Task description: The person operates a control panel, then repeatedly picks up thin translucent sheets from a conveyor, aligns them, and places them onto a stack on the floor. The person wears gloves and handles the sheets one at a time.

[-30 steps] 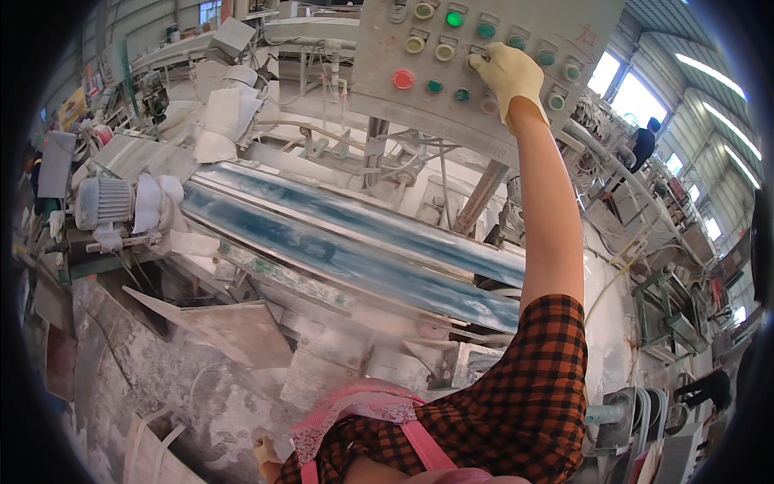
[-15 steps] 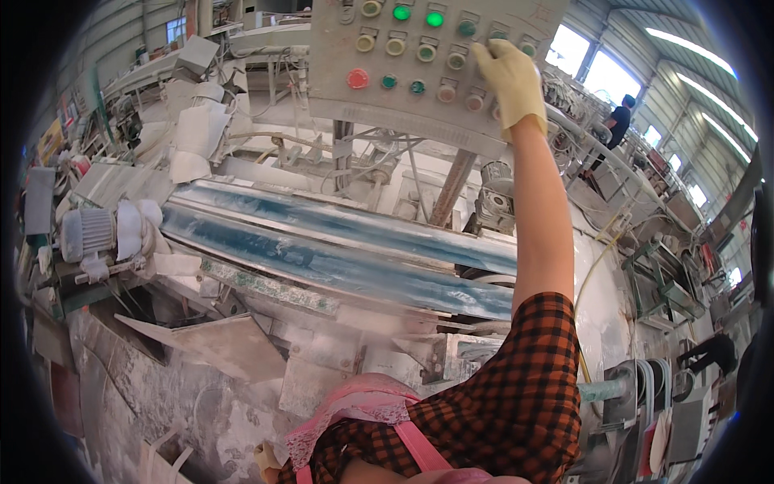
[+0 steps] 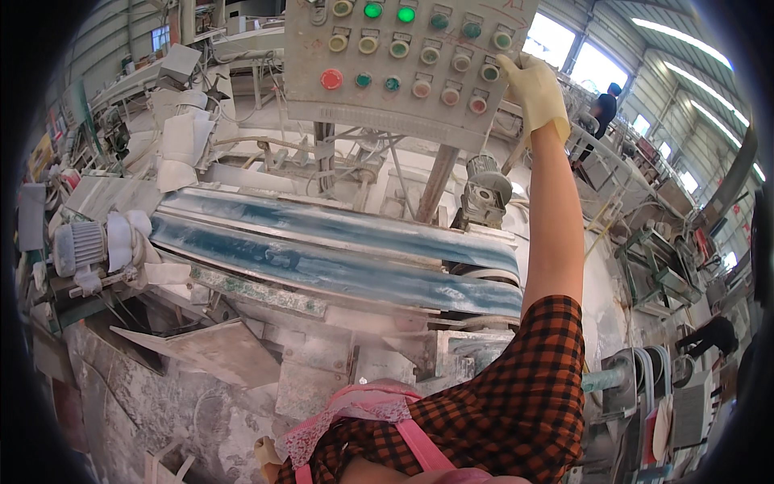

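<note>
My right hand (image 3: pixel 538 95), in a pale yellow glove, is raised at the right edge of a grey control panel (image 3: pixel 371 101). An extended fingertip lies close beside a dark green push button (image 3: pixel 489 73); whether it touches the button is unclear. I see nothing held in that hand. Rows of round buttons cover the panel, two of them lit bright green, with a large red button (image 3: pixel 331 79) at the lower left. My left hand (image 3: pixel 264 453), also gloved, shows only in part low beside my body, and its fingers cannot be made out well.
Below the panel runs a dusty machine with two long blue belts (image 3: pixel 322 250). A motor (image 3: pixel 484 194) sits under the panel's right side, another motor (image 3: pixel 79 248) at the left. A tilted board (image 3: pixel 210 351) juts out nearby. Another person (image 3: pixel 603 117) stands farther off at the right.
My right hand has moved off the upper buttons, rightward and down to the panel's right edge. The view has shifted slightly, so the panel appears farther left. My left hand stays low.
</note>
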`<state>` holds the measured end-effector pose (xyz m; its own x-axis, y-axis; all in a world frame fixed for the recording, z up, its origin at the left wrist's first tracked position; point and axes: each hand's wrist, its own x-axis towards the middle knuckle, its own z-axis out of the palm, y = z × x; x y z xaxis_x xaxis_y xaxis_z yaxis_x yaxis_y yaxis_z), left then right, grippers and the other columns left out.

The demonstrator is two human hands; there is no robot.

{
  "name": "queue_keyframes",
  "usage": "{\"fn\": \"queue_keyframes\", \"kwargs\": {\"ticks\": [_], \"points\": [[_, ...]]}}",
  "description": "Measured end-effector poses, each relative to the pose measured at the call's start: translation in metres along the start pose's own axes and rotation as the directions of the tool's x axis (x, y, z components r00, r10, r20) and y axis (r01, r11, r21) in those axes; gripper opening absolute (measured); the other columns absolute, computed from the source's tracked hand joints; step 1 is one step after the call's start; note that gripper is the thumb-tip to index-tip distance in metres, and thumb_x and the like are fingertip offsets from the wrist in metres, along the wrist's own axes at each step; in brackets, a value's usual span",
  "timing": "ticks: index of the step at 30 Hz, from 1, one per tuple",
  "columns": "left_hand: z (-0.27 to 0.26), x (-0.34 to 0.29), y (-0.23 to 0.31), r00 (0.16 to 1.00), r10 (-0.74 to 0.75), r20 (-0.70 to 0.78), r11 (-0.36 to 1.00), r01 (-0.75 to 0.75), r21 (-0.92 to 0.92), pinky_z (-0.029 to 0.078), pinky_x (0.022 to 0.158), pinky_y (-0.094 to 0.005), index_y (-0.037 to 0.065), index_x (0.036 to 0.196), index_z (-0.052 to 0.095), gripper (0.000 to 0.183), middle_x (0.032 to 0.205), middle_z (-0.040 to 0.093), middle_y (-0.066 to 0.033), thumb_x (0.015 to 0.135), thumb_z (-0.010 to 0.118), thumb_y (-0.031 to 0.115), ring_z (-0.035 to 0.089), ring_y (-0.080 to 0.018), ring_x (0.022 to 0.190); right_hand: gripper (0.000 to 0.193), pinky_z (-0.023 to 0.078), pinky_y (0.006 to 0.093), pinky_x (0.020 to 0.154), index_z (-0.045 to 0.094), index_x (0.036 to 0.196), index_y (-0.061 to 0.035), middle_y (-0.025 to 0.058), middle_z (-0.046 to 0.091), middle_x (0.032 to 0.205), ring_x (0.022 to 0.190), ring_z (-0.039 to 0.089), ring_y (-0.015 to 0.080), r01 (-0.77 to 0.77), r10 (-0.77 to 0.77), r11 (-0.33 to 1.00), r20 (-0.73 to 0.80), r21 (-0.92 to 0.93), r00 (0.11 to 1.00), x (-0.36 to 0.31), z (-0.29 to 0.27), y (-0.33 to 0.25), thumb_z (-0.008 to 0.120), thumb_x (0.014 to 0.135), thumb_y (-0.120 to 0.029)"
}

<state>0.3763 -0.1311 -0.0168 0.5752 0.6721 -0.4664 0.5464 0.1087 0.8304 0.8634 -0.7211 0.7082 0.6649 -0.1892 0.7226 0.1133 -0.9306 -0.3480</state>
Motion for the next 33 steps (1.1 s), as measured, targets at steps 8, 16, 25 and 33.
{"fn": "queue_keyframes", "kwargs": {"ticks": [8,16,25,33], "points": [[-0.010,-0.019,0.010,0.999,0.000,-0.036,0.990,0.005,0.138,0.050,0.064,-0.0349,-0.003,0.092,0.069,0.031,0.078,0.071,-0.0104,0.086,0.064,0.027,0.063,-0.0189,0.070,0.053,0.054,0.0462,0.087,0.072,0.102,-0.0014,0.0214,0.075,0.094,0.093,0.072,0.0375,-0.002,0.012,0.997,0.138,-0.073,0.990,0.004,-0.008,-0.002,0.064,0.095,-0.053],[-0.015,-0.012,-0.008,0.994,-0.021,-0.110,0.976,0.044,0.215,0.052,0.067,-0.0357,-0.003,0.094,0.070,0.032,0.079,0.072,-0.0115,0.086,0.064,0.028,0.065,-0.0202,0.071,0.061,0.053,0.0474,0.087,0.073,0.102,-0.0004,0.0235,0.074,0.100,0.097,0.070,0.0410,0.008,-0.008,1.000,-0.005,0.016,1.000,0.018,-0.007,0.007,0.057,0.096,-0.060],[0.007,-0.013,0.038,0.995,-0.005,-0.098,0.957,0.033,0.288,0.053,0.070,-0.0364,-0.003,0.098,0.072,0.035,0.083,0.074,-0.0130,0.085,0.063,0.028,0.067,-0.0214,0.074,0.047,0.056,0.0420,0.077,0.071,0.094,0.0002,0.0172,0.073,0.081,0.080,0.072,0.0328,0.006,-0.009,0.974,-0.014,-0.227,1.000,0.049,-0.005,-0.019,0.060,0.096,-0.046],[0.007,-0.009,0.033,0.999,-0.037,0.034,0.961,0.026,0.274,0.054,0.074,-0.0379,-0.005,0.108,0.072,0.041,0.093,0.075,-0.0152,0.088,0.062,0.030,0.069,-0.0219,0.083,0.036,0.054,0.0453,0.090,0.074,0.114,-0.0120,0.0147,0.077,0.103,0.103,0.072,0.0323,0.275,-0.385,0.888,-0.268,-0.368,0.883,0.035,0.000,-0.094,0.061,0.098,-0.042]]}}
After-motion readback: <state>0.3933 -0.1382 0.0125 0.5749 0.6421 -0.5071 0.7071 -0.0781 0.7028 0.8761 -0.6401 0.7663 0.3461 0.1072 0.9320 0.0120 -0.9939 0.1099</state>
